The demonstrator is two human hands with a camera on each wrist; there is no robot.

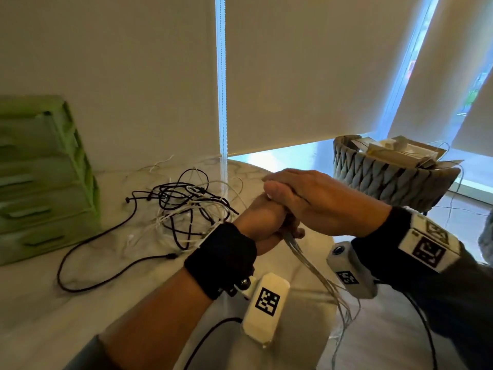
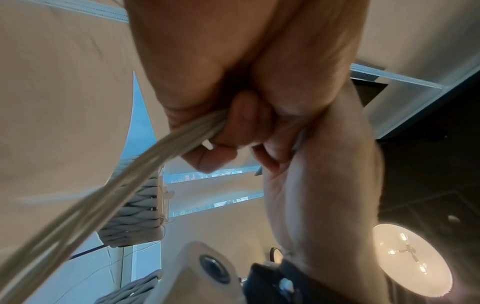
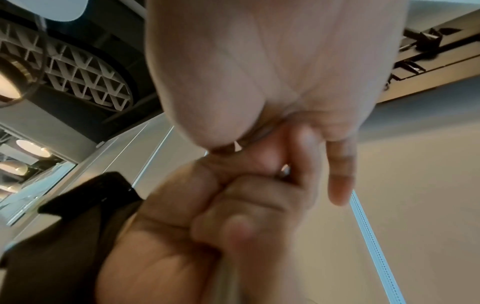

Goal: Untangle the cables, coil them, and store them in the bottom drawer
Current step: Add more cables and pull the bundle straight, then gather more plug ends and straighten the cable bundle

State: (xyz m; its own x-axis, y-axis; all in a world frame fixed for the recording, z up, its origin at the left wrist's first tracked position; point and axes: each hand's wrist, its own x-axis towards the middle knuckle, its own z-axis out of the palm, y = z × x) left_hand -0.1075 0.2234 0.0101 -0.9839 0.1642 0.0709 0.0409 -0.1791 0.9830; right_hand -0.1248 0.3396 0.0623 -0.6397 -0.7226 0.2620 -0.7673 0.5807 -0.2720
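A tangle of black and white cables [image 1: 186, 206] lies on the marble table [image 1: 34, 303], with one black cable [image 1: 80, 247] trailing out toward the front. My left hand [image 1: 262, 220] is a fist gripping a bundle of pale cable strands [image 1: 301, 256] that hang down off the table edge. In the left wrist view the strands [image 2: 124, 179] run out from under its curled fingers [image 2: 226, 131]. My right hand [image 1: 306, 198] lies on top of that fist with straight fingers. The green drawer unit [image 1: 40, 182] stands at the left, its drawers closed.
A grey woven basket [image 1: 386, 177] holding paper packets stands at the right, beyond my hands. Roller blinds [image 1: 293, 76] hang behind the table. Wrist camera boxes [image 1: 266, 300] and their black leads hang below both forearms.
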